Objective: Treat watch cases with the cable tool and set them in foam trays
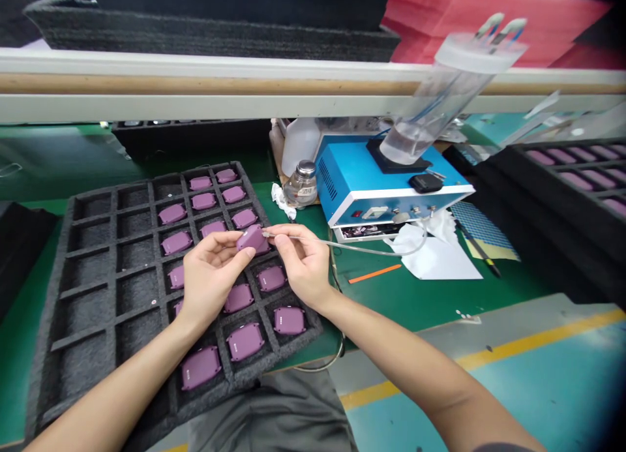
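My left hand (pixel 208 276) is closed on a purple plastic part (pixel 252 238), held up above a black foam tray (pixel 92 276). My right hand (pixel 300 259) pinches a thin metal-tipped nozzle (pixel 271 234) whose tip touches the part's right edge. A clear tube (pixel 372 250) trails from the nozzle to the right. Several more purple parts (pixel 244 340) lie in the tray's right-hand compartments; the left compartments hold nothing.
A blue control box (pixel 386 181) with a clear cylinder (pixel 440 100) on top stands behind my hands. A small glass bottle (pixel 302 184), white wipes (pixel 430 250) and an orange stick (pixel 374 273) lie on the green bench. Another black tray with purple parts (pixel 577 171) sits at right.
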`<state>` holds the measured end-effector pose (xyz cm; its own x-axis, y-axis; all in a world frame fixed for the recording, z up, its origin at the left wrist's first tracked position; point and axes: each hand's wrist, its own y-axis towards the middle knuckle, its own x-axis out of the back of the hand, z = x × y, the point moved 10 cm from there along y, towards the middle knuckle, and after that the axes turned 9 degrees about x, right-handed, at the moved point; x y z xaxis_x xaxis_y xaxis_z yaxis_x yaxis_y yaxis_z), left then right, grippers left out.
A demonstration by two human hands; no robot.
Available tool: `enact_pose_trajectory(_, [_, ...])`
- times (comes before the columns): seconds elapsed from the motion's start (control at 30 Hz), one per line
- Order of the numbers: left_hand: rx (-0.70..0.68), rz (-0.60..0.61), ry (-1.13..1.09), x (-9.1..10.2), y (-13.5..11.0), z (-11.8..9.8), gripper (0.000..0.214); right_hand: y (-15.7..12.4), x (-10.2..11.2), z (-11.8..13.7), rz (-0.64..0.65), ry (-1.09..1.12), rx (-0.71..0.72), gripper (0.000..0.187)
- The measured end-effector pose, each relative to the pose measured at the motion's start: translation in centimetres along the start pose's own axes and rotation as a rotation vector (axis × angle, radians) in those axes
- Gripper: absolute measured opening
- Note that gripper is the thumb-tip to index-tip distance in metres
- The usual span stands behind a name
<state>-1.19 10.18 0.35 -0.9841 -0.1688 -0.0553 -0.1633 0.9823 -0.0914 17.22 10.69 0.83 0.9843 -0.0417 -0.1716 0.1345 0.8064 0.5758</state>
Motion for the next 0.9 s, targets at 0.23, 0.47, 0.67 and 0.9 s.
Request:
enact_pose_trajectory(0.23, [0.005,-0.001,0.011,-0.03,0.0,-0.1,0.039,0.07,0.01,0.03,0.004,-0.014,0.002,0.015])
enact_pose_trajectory(0.47, [0.002,0.0,-0.001,-0.04,0.03,-0.08,0.037,0.01,-0.02,-0.06,0.002,0.004,-0.011,0.015])
enact_pose_trajectory(0.67, [-0.006,0.0,-0.001,-0.02,0.07,0.01,0.038,0.04,0.0,-0.09,-0.002,0.009,-0.019,0.014])
enact_pose_trajectory(0.9, [-0.011,0.01,-0.001,-0.05,-0.03,-0.12,0.037,0.05,-0.02,-0.09,0.0,0.007,-0.022,0.016])
